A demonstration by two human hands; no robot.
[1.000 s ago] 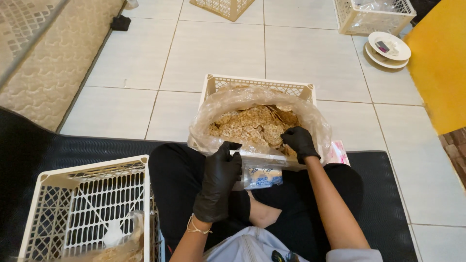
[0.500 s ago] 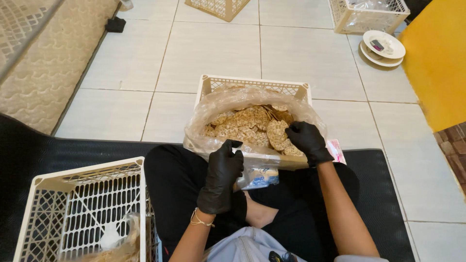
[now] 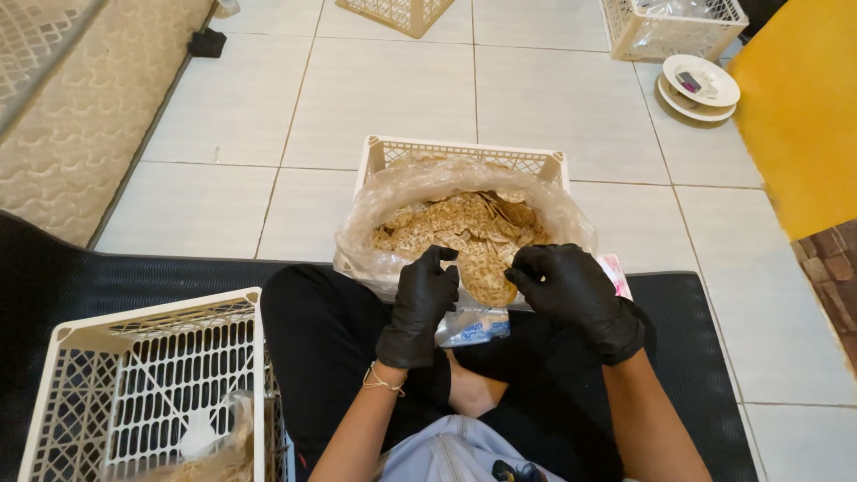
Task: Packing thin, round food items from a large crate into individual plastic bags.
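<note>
Seen from above, a person sits cross-legged on a black mat [image 3: 705,357] laid over a pale tiled floor [image 3: 402,98], both hands in black gloves. The left hand [image 3: 420,308] and the right hand [image 3: 571,290] meet over the lap, and together they pinch a round, speckled brown cracker [image 3: 486,277] between their fingertips; the left hand also grips a small clear plastic bag [image 3: 473,326] that hangs just below the cracker. Directly at 12 o'clock from the hands stands a cream plastic crate [image 3: 460,153] lined with a large clear bag [image 3: 393,201], heaped with more crackers [image 3: 455,219] of the same kind. At 8 o'clock, beside the left knee, sits a second cream lattice crate [image 3: 143,384] with a little plastic and some crackers at its bottom. Far off at 1 o'clock, a stack of white plates [image 3: 701,85] rests on the floor, with another crate [image 3: 674,27] just behind it. A quilted beige mattress [image 3: 62,125] lies at 10 o'clock.
</note>
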